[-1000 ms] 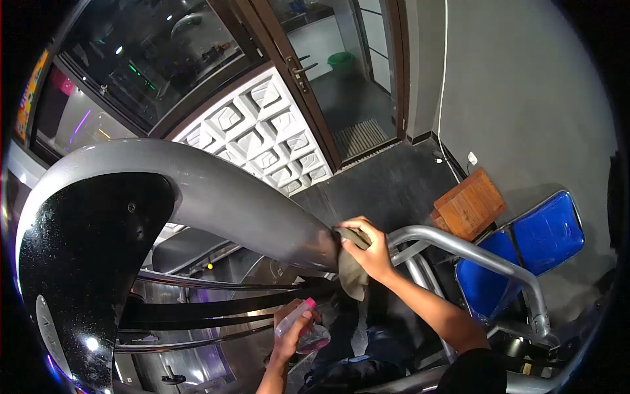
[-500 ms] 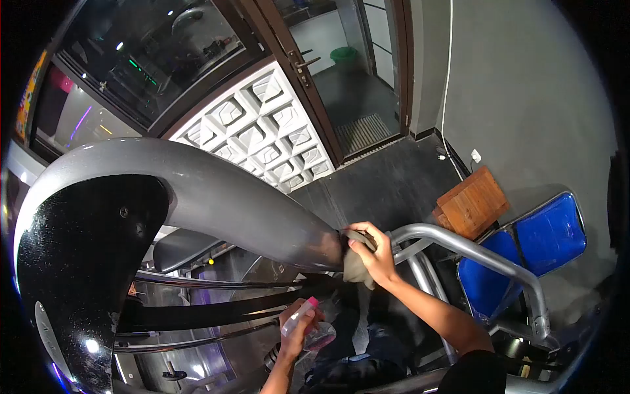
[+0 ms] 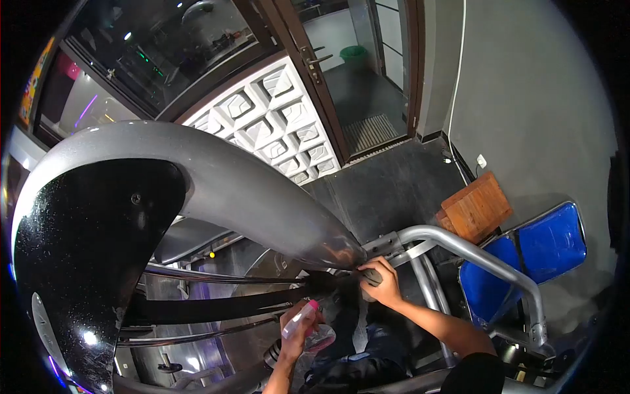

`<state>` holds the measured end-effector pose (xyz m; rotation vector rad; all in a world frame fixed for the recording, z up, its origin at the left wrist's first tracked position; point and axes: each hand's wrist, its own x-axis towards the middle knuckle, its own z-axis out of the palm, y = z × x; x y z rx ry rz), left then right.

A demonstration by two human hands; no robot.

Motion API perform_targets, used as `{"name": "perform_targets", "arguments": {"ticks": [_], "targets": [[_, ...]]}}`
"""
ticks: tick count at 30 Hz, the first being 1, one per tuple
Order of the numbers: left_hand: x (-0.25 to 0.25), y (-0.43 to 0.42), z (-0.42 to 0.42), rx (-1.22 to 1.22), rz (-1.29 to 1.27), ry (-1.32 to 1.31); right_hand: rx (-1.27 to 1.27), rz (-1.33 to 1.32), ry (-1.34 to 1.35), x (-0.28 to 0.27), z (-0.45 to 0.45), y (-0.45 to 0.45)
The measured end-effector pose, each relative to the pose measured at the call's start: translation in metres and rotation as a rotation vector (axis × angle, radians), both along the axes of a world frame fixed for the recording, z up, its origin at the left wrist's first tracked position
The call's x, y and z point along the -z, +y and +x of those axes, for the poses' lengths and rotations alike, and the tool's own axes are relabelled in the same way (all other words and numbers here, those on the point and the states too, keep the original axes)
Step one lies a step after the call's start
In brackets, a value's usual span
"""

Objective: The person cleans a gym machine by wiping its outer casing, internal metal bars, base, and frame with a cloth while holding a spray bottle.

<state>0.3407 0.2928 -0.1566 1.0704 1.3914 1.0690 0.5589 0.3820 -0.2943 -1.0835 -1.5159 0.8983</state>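
My right hand [image 3: 387,289] is closed around a grey-brown cloth [image 3: 372,277], just below the lower end of a thick grey machine tube [image 3: 256,203]. Whether the cloth presses on the metal there, I cannot tell. My left hand [image 3: 293,333] grips a clear spray bottle [image 3: 322,339] with a pink tip, below the black strap-like bar [image 3: 216,311]. Part of the bottle is hidden behind the fingers. A glossy black cover [image 3: 85,230] fills the wide upper end of the tube on the left.
A silver bent rail [image 3: 472,246] curves past my right forearm. Beyond it stand blue seats [image 3: 552,240] and a wooden box-like piece [image 3: 478,207]. A brown-framed glass door [image 3: 357,92] and a white patterned panel [image 3: 269,125] are ahead. Thin shiny rods [image 3: 216,276] run leftward.
My right hand has moved down with the cloth, off the end of the tube, and the cloth is more bunched in the fingers. My left hand stays about where it was with the bottle.
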Motion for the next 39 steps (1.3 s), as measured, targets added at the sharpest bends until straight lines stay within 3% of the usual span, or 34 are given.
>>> {"name": "perform_targets", "arguments": {"ticks": [2,6,8,15,20,25,30,32,39], "targets": [[0.005,-0.005,-0.004,0.01,-0.034,0.019,-0.03,0.071,-0.038,-0.014,0.002,0.005],[-0.004,-0.007,-0.005,0.023,0.008,-0.001,-0.06,0.74,-0.113,-0.071,-0.019,0.019],[-0.002,-0.007,-0.01,0.063,-0.043,0.079,0.002,0.784,-0.197,-0.088,-0.026,0.02],[0.009,-0.012,-0.011,0.063,-0.034,-0.001,-0.029,0.654,-0.551,-0.039,-0.008,0.013],[0.011,-0.011,-0.006,0.051,-0.074,-0.025,-0.112,0.507,-0.607,0.012,0.009,0.012],[0.015,-0.01,-0.004,0.077,-0.032,-0.051,-0.169,0.488,-0.601,-0.02,0.007,0.015],[0.012,-0.005,-0.001,0.068,-0.08,-0.027,-0.047,0.789,-0.407,-0.07,-0.014,0.018],[0.012,-0.002,0.0,0.072,-0.036,-0.031,-0.034,0.791,-0.414,-0.071,-0.017,0.018],[0.02,-0.001,-0.006,0.108,-0.039,0.0,-0.155,0.645,-0.661,0.023,0.004,0.017]]}}
